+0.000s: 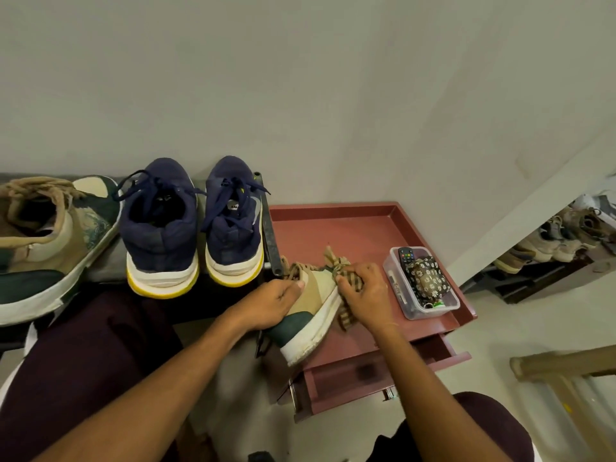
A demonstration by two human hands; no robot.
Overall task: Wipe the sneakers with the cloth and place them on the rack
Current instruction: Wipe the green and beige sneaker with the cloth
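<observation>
From my remote seat, the work sits at about five o'clock of the view's centre. My left hand [278, 303] grips a tan-and-green sneaker [315, 313] from its nine o'clock side, fingers curled over the collar and the thumb laid on the tan panel. My right hand [365, 295] is bunched around a checked cloth [346, 320] and presses it against the shoe's side near the toe. One end of the cloth sticks up at twelve o'clock of that hand, and another end hangs below the white sole.

The shoe is tipped so that its sole faces four o'clock. Its heel points back toward me and its laces point to eleven o'clock. It hangs over the near left corner of a pink table [333, 225], but I cannot tell whether it rests on the top.

At nine o'clock of the held shoe is the rack [268, 235]. A pair of navy sneakers [160, 228] stands on it side by side, yellow-edged heels toward me. Farther toward nine o'clock, at the frame's edge, sits the matching sneaker [50, 248], also on the rack.

At three o'clock of my right hand, a clear plastic box [416, 310] stands on the table. It holds a remote control [406, 253] and a flowered pouch [426, 275]. Under the tabletop a drawer [446, 353] stands pulled out. At three o'clock of the whole view, more shoes [550, 241] lie on a low shelf.
</observation>
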